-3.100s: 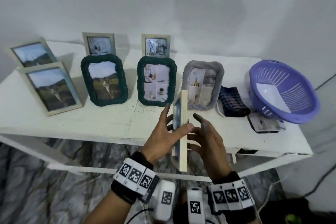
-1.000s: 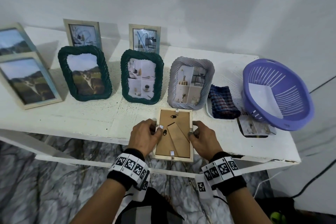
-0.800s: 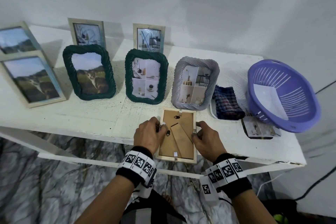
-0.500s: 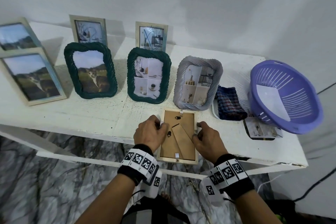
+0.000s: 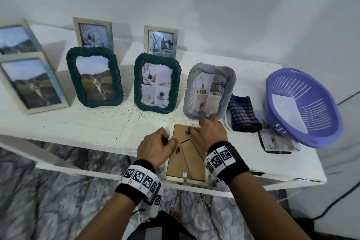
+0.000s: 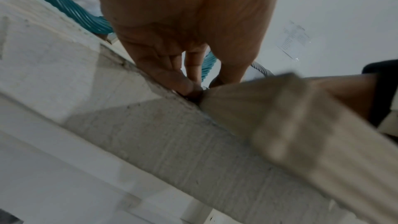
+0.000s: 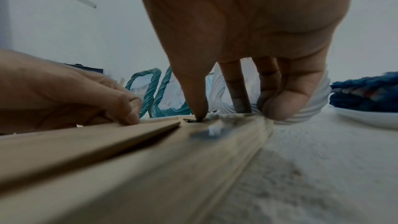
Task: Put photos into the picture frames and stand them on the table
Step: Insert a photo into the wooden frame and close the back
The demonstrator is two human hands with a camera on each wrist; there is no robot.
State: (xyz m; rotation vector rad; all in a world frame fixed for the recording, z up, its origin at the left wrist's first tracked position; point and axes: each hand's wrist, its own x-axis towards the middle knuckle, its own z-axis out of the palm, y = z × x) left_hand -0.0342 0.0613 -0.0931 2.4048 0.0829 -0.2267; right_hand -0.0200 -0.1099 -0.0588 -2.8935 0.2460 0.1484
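A pale wooden picture frame lies face down at the table's front edge, its brown backing and folded stand leg up. My left hand sits at the frame's left rim with fingers curled, pinching a small metal tab there. In the left wrist view the left hand meets the frame's rim. My right hand reaches over the frame's top end. In the right wrist view its thumb presses down on the backing by the top tab. The other fingers touch the top rim.
Several filled frames stand in two rows behind, the grey one just beyond my right fingers. A folded checked cloth lies on a white tray. Loose photos lie beside a purple basket at the right. The white table ends under my wrists.
The frame, held on edge between both hands three seconds ago, now lies face down. My right hand has shifted from the right rim to the top end; the left stays at the left rim.
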